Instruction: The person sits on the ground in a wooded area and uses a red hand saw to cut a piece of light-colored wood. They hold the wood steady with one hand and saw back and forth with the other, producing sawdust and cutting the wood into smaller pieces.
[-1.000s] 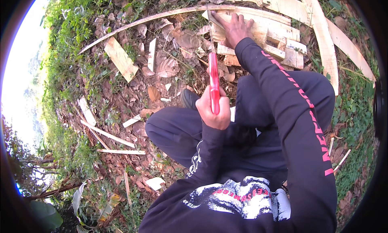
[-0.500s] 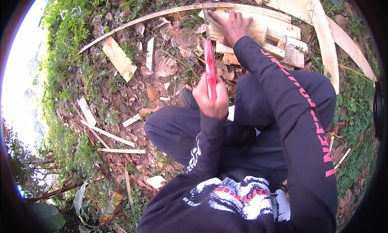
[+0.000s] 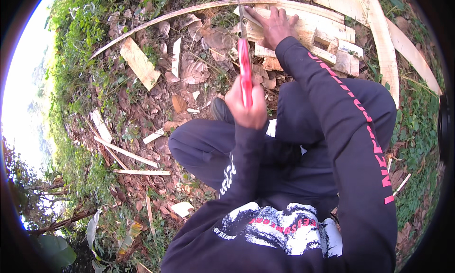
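My left hand [image 3: 247, 105] is closed around the red handle of a handsaw [image 3: 245, 67]. The narrow metal blade points away from me and meets the left end of a pale wood strip [image 3: 303, 19]. Its far tip runs near the upper edge of the view. My right hand [image 3: 276, 27] bears down on that strip just right of the blade, its thumb side closest to the saw and its fingers bent over the wood. Beneath are several stacked short wood blocks [image 3: 347, 62], partly hidden by my hand and sleeve.
A long, thin wood strip [image 3: 166, 22] stretches left beyond the stack. Wide boards [image 3: 381, 45] lie at the far right. Offcuts, including a flat piece [image 3: 140, 63] and thin slats [image 3: 125, 152], are scattered over leaf-covered ground [image 3: 189, 71]. My bent legs [image 3: 204, 147] are close below the saw.
My left hand and the saw have moved a little away from me. My right hand stays on the wood strip.
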Available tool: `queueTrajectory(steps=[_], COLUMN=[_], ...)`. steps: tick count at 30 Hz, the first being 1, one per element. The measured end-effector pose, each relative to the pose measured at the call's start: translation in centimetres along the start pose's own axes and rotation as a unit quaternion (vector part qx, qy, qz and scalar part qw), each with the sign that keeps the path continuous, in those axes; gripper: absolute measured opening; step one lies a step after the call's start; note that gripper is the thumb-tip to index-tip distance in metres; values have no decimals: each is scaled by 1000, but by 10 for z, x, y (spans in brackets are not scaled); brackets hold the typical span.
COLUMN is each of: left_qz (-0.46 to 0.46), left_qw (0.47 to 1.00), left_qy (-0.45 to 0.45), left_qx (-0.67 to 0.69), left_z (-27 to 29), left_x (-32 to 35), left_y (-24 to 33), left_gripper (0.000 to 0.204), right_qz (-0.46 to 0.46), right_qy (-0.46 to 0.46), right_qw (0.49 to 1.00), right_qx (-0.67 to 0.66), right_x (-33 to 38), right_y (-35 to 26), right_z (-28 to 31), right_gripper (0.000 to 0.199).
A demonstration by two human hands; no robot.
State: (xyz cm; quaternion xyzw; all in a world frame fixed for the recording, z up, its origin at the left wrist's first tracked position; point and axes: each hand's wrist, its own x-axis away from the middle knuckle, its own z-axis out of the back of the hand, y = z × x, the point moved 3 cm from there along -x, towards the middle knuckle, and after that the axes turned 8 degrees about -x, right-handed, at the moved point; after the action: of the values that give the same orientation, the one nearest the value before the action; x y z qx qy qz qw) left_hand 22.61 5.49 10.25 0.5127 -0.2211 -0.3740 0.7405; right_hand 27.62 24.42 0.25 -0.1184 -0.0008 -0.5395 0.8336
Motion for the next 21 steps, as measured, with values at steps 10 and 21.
queueTrajectory(steps=[10, 21], left_qz=[15, 14], left_qw=[999, 999], left_qy=[-47, -21], left_qx=[11, 37], left_z=[23, -10], left_x=[59, -16], left_y=[5, -11], left_gripper=[17, 7], right_qz=[-27, -8], right_qy=[-7, 7], right_qw=[1000, 1000], right_qx=[-14, -1], right_x=[5, -5], right_y=[9, 1], right_z=[-5, 1], right_gripper=[110, 103])
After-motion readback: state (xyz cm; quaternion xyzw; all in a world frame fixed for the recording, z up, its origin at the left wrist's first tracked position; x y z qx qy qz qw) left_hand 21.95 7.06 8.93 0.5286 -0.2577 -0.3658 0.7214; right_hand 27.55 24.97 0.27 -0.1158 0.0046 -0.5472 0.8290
